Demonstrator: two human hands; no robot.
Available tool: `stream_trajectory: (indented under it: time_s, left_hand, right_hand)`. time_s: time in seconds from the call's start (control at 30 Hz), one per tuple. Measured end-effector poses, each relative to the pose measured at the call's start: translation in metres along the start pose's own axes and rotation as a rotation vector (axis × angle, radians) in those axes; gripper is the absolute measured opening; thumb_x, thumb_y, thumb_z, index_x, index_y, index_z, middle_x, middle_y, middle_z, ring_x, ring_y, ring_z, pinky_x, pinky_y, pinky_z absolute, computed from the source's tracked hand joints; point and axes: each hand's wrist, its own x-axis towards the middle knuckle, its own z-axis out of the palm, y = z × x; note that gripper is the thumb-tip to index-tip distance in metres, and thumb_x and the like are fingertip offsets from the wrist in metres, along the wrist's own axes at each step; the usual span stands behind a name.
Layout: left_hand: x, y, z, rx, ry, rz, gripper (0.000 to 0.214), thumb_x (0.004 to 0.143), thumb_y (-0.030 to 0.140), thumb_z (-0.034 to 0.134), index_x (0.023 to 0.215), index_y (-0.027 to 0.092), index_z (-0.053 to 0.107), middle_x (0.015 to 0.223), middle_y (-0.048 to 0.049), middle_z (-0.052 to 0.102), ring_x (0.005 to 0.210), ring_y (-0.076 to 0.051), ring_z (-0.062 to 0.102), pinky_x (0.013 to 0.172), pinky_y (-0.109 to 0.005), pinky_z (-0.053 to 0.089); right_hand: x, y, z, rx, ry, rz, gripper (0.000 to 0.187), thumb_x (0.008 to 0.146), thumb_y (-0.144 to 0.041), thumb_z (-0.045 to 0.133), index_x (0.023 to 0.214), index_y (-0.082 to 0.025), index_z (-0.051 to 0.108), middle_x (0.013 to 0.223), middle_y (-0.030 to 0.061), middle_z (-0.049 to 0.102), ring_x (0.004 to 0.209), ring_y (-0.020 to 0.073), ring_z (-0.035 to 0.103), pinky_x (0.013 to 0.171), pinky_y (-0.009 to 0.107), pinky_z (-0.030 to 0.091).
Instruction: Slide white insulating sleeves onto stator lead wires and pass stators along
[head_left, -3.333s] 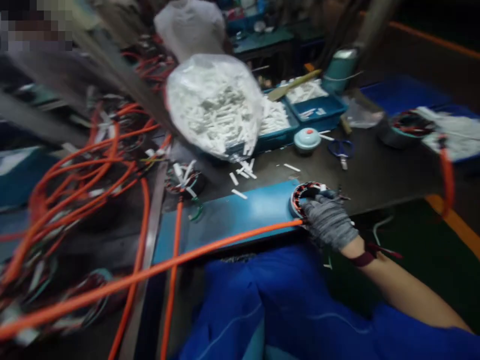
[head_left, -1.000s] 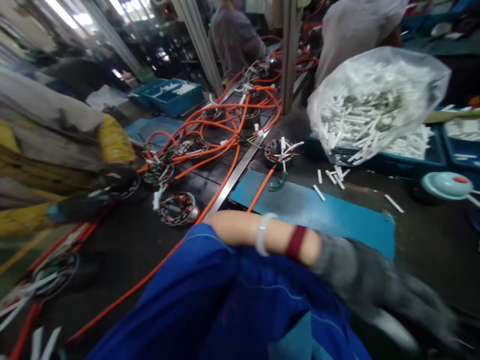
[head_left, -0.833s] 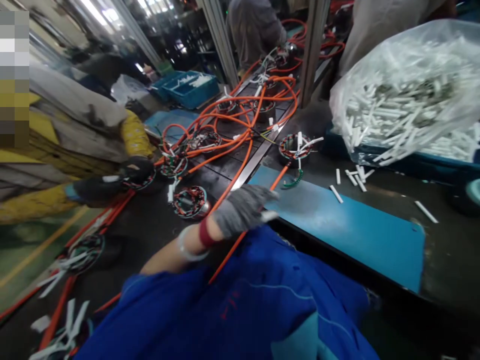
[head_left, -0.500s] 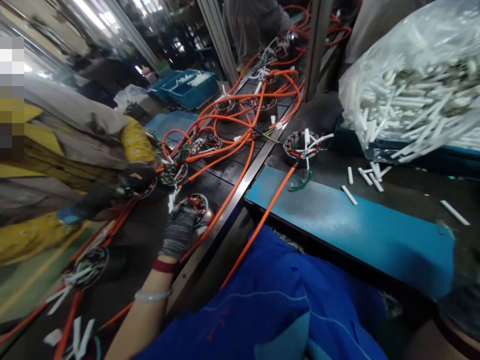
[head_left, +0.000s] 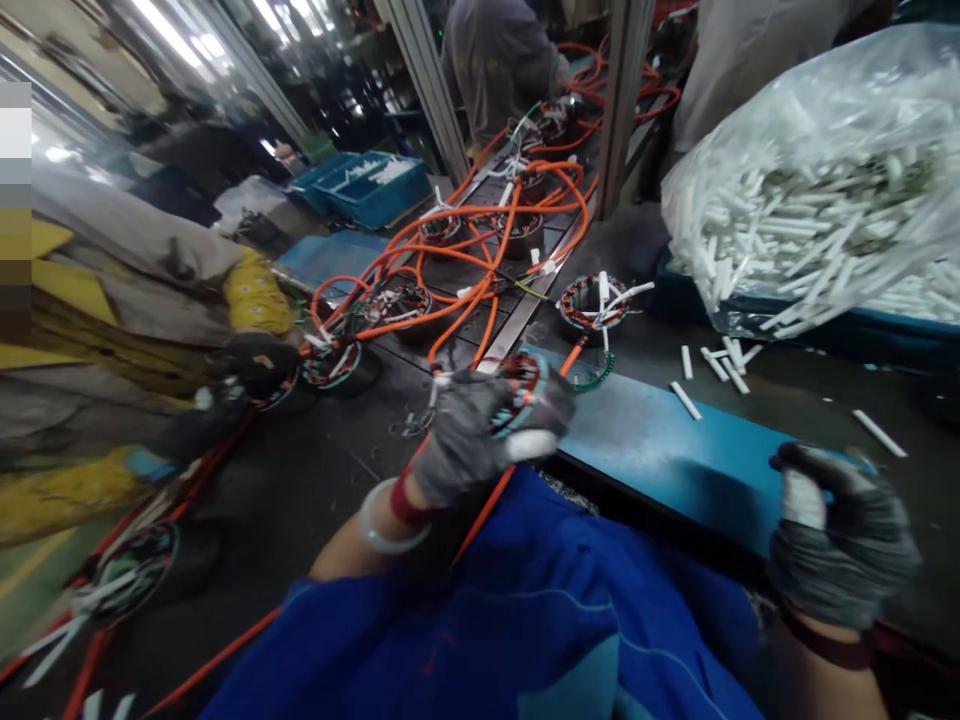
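My left hand [head_left: 472,440], in a grey glove, is closed around a wound motor stator [head_left: 521,385] and holds it just above the left end of the blue mat [head_left: 675,450]. An orange cable [head_left: 480,510] trails from the stator down across my blue apron. My right hand [head_left: 840,530], also gloved, has its fingers curled over the mat's right corner. A second stator [head_left: 596,300] with white sleeves sticking out lies on the bench beyond the mat.
A clear bag of white sleeves [head_left: 810,190] rests at the right, with loose sleeves [head_left: 712,360] beneath it. Several stators and orange cables [head_left: 450,260] cover the belt on the left. A co-worker's dark-gloved hand [head_left: 255,365] works there. Blue bins [head_left: 367,185] stand behind.
My left hand reached onto the belt, closed on a stator and brought it back to the mat's left end. My right hand has come into view at the mat's right corner.
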Motion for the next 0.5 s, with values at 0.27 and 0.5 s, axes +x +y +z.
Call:
stream_trajectory:
  time_s: [0.27,0.5]
  left_hand:
    - [0.032,0.088,0.12,0.207,-0.337,0.448,0.041,0.098,0.033,0.062,0.128,0.005,0.066,0.126,-0.0208,0.072,0.123,-0.035,0.067,0.115,-0.049,0.05]
    - [0.015,-0.011,0.024,-0.086,-0.213,0.417,0.076,0.09,0.045,0.075,0.154,0.021,0.041,0.151,-0.0142,0.056,0.137,-0.029,0.057,0.115,-0.047,0.05]
  right_hand:
    - [-0.011,-0.014,0.048,0.205,-0.351,-0.357,0.054,0.1,-0.034,0.052,0.154,-0.026,0.045,0.145,0.0174,0.058,0.131,0.0354,0.06,0.102,0.057,0.055]
    - [-0.008,-0.013,0.033,0.089,-0.354,-0.278,0.063,0.096,-0.035,0.065,0.154,-0.03,0.042,0.154,0.015,0.051,0.138,0.0347,0.054,0.109,0.057,0.05]
